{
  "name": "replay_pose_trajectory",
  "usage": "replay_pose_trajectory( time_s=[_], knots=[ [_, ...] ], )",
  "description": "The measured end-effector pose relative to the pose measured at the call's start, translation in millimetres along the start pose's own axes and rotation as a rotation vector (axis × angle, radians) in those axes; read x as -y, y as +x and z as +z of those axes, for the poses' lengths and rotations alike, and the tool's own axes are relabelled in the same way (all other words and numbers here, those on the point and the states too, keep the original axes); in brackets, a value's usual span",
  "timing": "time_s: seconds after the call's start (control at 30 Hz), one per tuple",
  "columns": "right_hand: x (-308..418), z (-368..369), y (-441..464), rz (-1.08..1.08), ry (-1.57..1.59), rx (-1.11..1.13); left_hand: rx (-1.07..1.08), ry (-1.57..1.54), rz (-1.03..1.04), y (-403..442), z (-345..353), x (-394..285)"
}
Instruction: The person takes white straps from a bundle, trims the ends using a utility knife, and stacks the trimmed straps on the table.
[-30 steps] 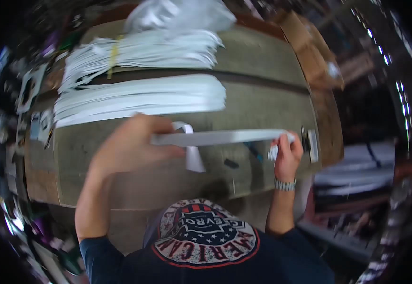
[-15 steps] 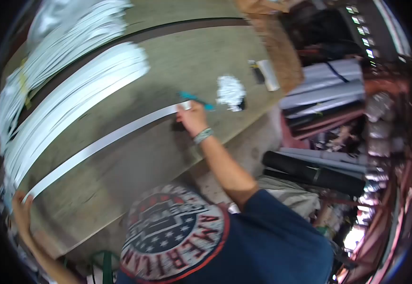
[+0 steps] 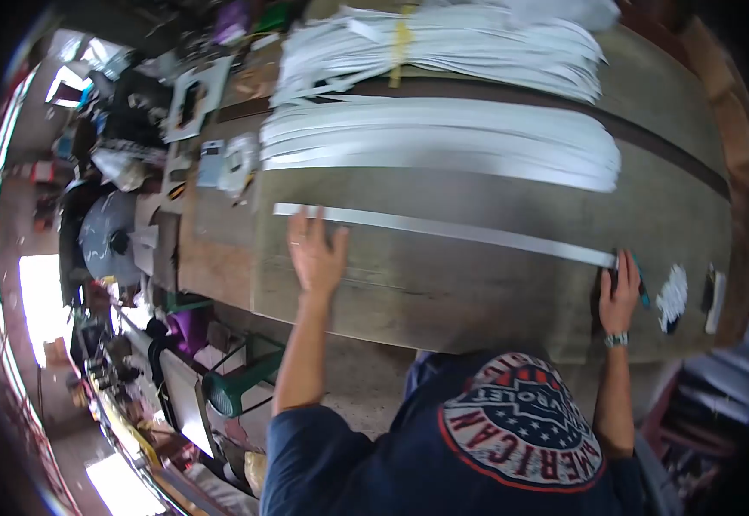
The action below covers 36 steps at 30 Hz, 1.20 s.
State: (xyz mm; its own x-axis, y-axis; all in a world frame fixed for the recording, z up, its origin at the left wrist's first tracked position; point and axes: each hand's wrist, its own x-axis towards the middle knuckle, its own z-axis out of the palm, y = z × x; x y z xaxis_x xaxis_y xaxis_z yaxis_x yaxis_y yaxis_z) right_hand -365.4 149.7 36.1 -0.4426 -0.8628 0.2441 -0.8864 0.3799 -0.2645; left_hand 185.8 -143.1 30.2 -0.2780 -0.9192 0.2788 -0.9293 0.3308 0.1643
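Observation:
A long white strip lies stretched flat across the table. Near its left end, my left hand rests with fingers spread, the fingertips touching the strip's lower edge. At the strip's right end is my right hand, its thumb and fingers apart, fingertips on the end of the strip and beside a teal tool. Behind the strip lies a flat bundle of white strips. Farther back is a second bundle, tied with a yellow band.
A small white pile sits right of my right hand, with a pale bar beyond it. A cardboard box stands at the back right. Below the table's left side is a green stool.
The strip, loosely looped one second ago, now lies flat on the table. My left hand has opened beside its left end, and my right hand has opened at the other. The view has swung left.

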Motion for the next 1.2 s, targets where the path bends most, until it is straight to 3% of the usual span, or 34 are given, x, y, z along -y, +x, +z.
replay_pose_trajectory(
  time_s=[0.13,0.3,0.37,0.47,0.6,0.67,0.87,0.93,0.97,1.03,1.2],
  knots=[
    [-1,38,-18,-0.09,-0.058,0.03,-0.03,0.118,-0.195,-13,25,-11],
    [25,42,-14,-0.103,-0.249,0.032,0.007,0.408,-0.063,-5,15,-1],
    [22,42,-17,-0.032,-0.168,0.005,-0.096,0.356,0.033,-8,30,19],
    [2,16,-13,0.045,-0.07,-0.086,-0.102,0.22,-0.129,-3,21,-10],
    [-54,3,-27,0.185,-0.051,-0.194,-0.168,-0.078,0.064,-6,24,-23],
    [-89,-6,-43,0.272,-0.073,-0.12,-0.115,-0.209,0.191,-17,23,-73],
    [-117,-18,-38,0.245,-0.069,-0.025,0.437,-0.643,0.644,-69,10,-321],
    [-117,-16,-34,0.214,-0.071,-0.027,0.392,-0.728,0.849,-79,30,-386],
    [-119,-12,-32,0.201,-0.078,-0.079,0.413,-0.702,0.852,-82,33,-413],
    [-119,-11,-28,0.225,-0.077,-0.04,0.448,-0.655,0.863,-85,41,-455],
    [-116,-22,-9,0.336,-0.04,0.143,0.532,-0.491,0.898,-73,68,-476]
  ],
)
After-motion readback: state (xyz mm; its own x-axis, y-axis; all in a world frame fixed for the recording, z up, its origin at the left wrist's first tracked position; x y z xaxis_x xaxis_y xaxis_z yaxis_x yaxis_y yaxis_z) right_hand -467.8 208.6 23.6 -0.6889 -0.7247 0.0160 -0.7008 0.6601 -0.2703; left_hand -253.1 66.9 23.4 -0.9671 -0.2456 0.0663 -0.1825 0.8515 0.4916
